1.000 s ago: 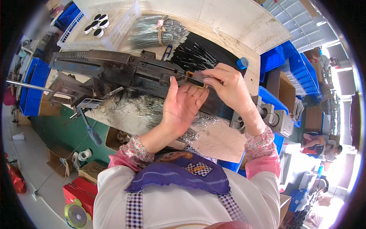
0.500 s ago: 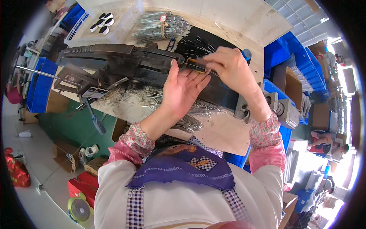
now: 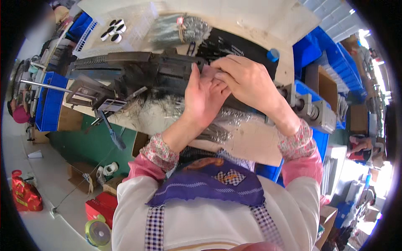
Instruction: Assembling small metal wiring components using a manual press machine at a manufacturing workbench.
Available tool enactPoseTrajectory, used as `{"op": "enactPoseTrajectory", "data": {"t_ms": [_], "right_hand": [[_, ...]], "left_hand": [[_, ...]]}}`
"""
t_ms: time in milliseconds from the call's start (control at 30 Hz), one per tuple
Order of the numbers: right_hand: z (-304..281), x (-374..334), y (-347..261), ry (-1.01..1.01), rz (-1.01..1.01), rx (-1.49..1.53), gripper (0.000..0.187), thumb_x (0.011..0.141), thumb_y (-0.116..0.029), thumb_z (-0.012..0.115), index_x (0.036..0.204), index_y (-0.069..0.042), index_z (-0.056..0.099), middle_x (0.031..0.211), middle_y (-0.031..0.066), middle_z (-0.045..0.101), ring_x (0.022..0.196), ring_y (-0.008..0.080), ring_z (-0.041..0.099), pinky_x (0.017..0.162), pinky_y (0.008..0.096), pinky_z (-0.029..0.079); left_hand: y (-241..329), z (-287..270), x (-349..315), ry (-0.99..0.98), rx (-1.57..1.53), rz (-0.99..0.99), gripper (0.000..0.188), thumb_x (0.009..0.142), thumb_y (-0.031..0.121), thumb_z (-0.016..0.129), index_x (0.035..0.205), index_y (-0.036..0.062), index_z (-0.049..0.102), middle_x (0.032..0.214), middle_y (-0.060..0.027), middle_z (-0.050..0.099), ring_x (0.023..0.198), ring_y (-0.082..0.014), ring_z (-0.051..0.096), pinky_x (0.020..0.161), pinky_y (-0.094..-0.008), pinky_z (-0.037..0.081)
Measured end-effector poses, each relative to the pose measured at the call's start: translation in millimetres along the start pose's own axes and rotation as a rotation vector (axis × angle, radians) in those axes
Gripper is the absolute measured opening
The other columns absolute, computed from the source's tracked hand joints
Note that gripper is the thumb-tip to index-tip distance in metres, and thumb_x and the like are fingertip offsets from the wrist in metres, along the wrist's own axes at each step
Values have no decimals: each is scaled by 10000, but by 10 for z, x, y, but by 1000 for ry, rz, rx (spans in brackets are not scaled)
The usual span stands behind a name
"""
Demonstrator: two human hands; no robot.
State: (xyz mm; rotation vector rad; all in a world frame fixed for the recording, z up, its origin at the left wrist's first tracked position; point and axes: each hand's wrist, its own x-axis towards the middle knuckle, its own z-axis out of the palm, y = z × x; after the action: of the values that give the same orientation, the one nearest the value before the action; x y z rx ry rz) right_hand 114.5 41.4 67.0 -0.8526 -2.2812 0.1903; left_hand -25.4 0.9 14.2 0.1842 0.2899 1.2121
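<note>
My left hand (image 3: pixel 204 95) is palm up beside the long dark metal machine (image 3: pixel 130 62), thumb raised and fingers stretched toward my right hand. My right hand (image 3: pixel 250 81) is bent over the left fingertips, its fingers closed and touching them. Whatever lies between the fingers is hidden. Below the hands, a loose bundle of thin metal wire pieces (image 3: pixel 215 133) lies on the bench. Behind them, more thin pieces are scattered on a black mat (image 3: pixel 215 42).
A tied bundle of wires (image 3: pixel 169 31) lies at the back, right of a clear plastic basket (image 3: pixel 140 23) holding several black-and-white round pieces (image 3: pixel 116 38). A small blue cap (image 3: pixel 273 55) stands behind my right hand. Blue bins (image 3: pixel 307 52) stand at the right; a metal rod (image 3: pixel 46 85) juts out left.
My right hand has closed over the left fingertips, and the narrow yellow-edged piece seen there before is now hidden. My left fingers have drawn in slightly. The whole view has shifted a little.
</note>
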Motion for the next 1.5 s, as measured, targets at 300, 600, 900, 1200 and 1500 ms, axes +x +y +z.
{"op": "enactPoseTrajectory", "data": {"t_ms": [300,600,900,1200,1500], "right_hand": [[36,-33,-74,-203,102,-393,170,739,-89,617,856,-3,528,594,147,606,582,338,652,476,395,510],[-55,-123,-177,-275,102,-476,196,730,-64,616,897,-2,534,626,122,610,608,266,645,501,334,489],[350,-1506,-330,-533,191,63,149,815,-110,568,957,-71,585,842,85,652,750,290,661,609,409,524],[461,-1698,-101,-448,240,285,206,764,-81,655,954,-56,579,840,107,643,774,280,645,667,372,512],[373,-1898,-53,-410,806,728,167,865,-160,667,934,-19,610,740,26,564,669,77,479,594,257,415]], "left_hand": [[67,116,-5,90,96,41,558,979,553,322,916,28,502,1032,-98,554,1160,-267,481,1084,-433,292],[40,13,59,109,168,2,388,986,402,441,1067,37,543,1083,-71,579,1104,-211,515,1056,-364,339],[-515,-240,-172,141,473,-36,433,947,221,559,1298,-21,480,1290,-137,541,1250,-252,467,1098,-366,288],[1091,-1162,-1529,832,2958,914,765,840,359,638,1479,104,302,1547,-233,123,1408,-461,144,1088,-621,200],[1832,-1608,-2356,1595,2145,399,809,857,350,641,1473,35,223,1109,-273,630,930,-428,644,804,-450,510]]}}
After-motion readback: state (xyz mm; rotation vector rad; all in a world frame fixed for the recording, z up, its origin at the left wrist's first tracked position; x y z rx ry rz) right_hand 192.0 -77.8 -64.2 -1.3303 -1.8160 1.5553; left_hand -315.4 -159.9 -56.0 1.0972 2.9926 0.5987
